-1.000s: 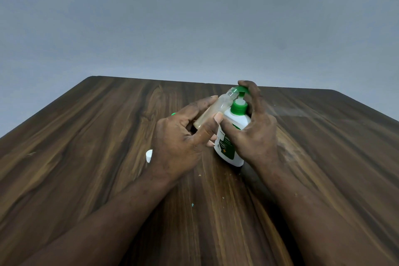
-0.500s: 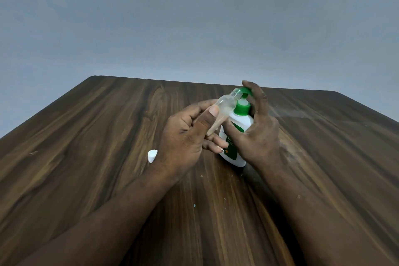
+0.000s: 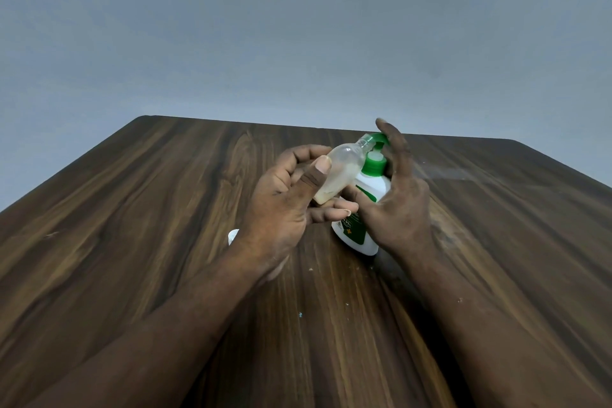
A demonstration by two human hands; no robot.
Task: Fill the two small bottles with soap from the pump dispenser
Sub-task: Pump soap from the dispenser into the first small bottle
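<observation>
A white pump dispenser (image 3: 371, 187) with a green collar and green pump head stands on the wooden table. My right hand (image 3: 395, 205) wraps around its body, with the index finger laid over the pump head. My left hand (image 3: 284, 202) holds a small clear bottle (image 3: 341, 170) tilted, its open mouth up against the pump spout. Pale soap sits in the bottle's lower end. A second small bottle is not visible; it may be hidden behind my left hand.
A small white cap (image 3: 232, 236) lies on the table (image 3: 132, 225) just left of my left wrist. A few tiny crumbs and a speck dot the wood near me. A plain grey wall rises beyond the far edge.
My left hand has lifted and turned, bringing the small bottle steeper toward the spout. The green item seen behind my left hand earlier is now hidden. The right hand keeps its hold.
</observation>
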